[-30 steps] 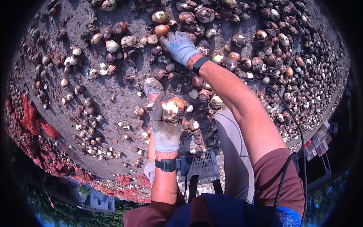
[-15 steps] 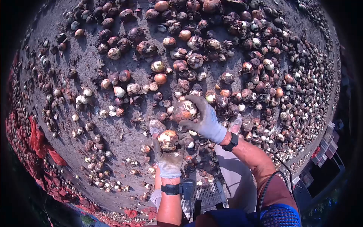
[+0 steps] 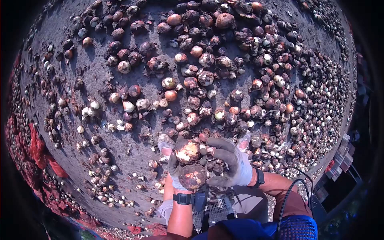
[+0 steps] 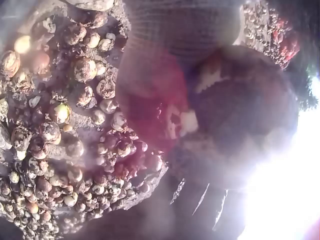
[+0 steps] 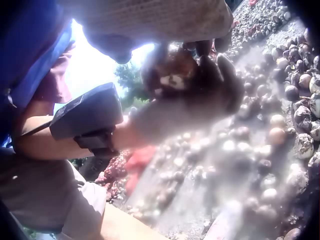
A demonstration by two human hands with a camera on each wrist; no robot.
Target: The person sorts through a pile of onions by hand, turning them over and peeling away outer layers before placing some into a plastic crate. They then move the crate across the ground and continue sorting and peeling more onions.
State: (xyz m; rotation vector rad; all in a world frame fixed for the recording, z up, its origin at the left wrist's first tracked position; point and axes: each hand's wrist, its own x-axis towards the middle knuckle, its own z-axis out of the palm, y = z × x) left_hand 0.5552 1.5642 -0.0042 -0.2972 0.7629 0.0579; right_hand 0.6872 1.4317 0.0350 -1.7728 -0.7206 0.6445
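Observation:
My left hand (image 3: pixel 175 173), in a pale glove with a dark palm, holds a large onion (image 3: pixel 187 151) with torn, flaking skin. A second big, brownish onion (image 3: pixel 193 177) sits against it, over the base of that palm. Just to the right is my gloved right hand (image 3: pixel 233 163), fingers spread and slightly bent, thumb pointing at the second onion. In the left wrist view an onion (image 4: pixel 245 105) looms dark and blurred. From the right wrist, the left glove (image 5: pixel 215 95) shows cupped beneath an onion (image 5: pixel 172 75), with the right glove (image 5: pixel 160 20) above.
Loose onions (image 3: pixel 276 80) of many sizes cover the ground, densest at the right. Red netting (image 3: pixel 38 148) lies along the left edge. A slatted plastic crate (image 3: pixel 214 212) stands below the hands, between the person's legs. A cable (image 3: pixel 294 182) loops beside the right arm.
My right hand reached among the ground onions, came back gripping a large one, and brought it to the left hand. Its fingers have since spread; that onion now lies by the first.

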